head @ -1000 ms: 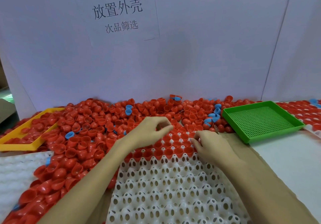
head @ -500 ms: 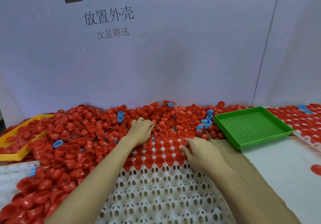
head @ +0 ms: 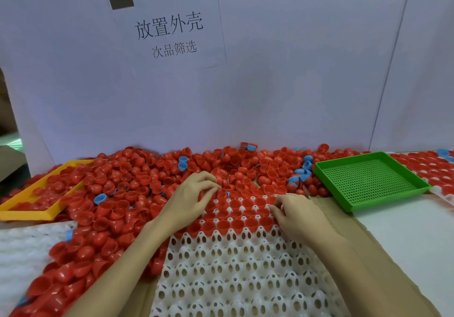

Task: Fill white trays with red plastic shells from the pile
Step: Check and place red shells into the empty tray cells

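Observation:
A big pile of red plastic shells (head: 137, 176) covers the back and left of the table. In front of me lies a white tray (head: 233, 267) with egg-shaped holes; red shells (head: 238, 223) fill its far rows. My left hand (head: 191, 196) hovers over the tray's far left corner, its fingers curled round a red shell (head: 218, 178) at the fingertips. At the far right edge of the filled rows, my right hand (head: 297, 216) pinches a red shell (head: 271, 200) with curled fingers.
A green perforated tray (head: 368, 181) stands at the right, a yellow tray (head: 27, 211) with shells at the left. Blue caps (head: 183, 163) are mixed into the pile. Another white tray (head: 22, 248) lies at the near left. A white board with a sign (head: 169, 29) closes off the back.
My left hand has come back from the pile to the tray's far left corner. My right hand has stayed at the right edge of the filled rows. The view has shifted a little.

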Available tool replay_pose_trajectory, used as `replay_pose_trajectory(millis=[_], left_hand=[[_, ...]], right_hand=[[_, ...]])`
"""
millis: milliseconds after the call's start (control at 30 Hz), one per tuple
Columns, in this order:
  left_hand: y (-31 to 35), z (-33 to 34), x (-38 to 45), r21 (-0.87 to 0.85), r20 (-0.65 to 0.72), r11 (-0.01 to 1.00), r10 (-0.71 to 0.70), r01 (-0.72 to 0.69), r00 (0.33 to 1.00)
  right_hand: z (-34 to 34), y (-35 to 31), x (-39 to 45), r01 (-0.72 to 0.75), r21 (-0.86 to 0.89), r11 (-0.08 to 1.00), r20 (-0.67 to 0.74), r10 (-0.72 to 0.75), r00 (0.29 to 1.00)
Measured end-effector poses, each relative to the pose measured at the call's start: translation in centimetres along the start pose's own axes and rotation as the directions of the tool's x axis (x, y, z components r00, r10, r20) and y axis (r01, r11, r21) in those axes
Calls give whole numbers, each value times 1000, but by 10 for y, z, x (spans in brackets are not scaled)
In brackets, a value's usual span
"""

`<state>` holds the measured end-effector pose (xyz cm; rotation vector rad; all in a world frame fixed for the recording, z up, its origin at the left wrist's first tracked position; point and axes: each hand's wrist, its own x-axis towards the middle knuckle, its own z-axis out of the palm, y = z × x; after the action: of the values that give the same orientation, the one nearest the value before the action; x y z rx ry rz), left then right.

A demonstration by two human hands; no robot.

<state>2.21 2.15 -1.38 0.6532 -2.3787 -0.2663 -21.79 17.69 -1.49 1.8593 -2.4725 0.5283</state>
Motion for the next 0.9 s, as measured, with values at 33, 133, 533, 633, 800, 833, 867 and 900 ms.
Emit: replay_pose_trajectory(millis=[33, 133, 533, 633, 800, 833, 867, 900], left_hand=[[9, -5, -11, 2, 9, 999, 42, -42, 999], [36, -15, -43, 116, 64, 967, 218, -225, 974], [57, -23, -78, 369, 81, 806, 468, -463, 880], [59, -23, -79, 371, 42, 801, 492, -470, 870], [67, -19, -79, 323, -28, 832, 485, -451, 874], [69, -19, -80, 265, -54, 868, 448, -419, 893], [71, -20, -80, 183, -85, 911, 389, -369, 917], [73, -20, -81, 84, -122, 950, 309, -301, 943]], right_hand=[[-1, 0, 0, -10, 21, 1000, -6, 11, 1000], [-5, 1, 1, -33, 79, 996, -17, 34, 999], [-18, -38, -20, 86, 764, 639, 226, -390, 893], [-18, -47, -21, 90, 826, 557, 163, -389, 907], [-22, -45, -21, 45, 881, 472, 128, -329, 936], [-22, -45, -21, 46, 886, 461, 124, -331, 936], [-22, -45, -21, 48, 894, 445, 117, -336, 934], [-22, -45, -21, 51, 903, 426, 109, -343, 933]])
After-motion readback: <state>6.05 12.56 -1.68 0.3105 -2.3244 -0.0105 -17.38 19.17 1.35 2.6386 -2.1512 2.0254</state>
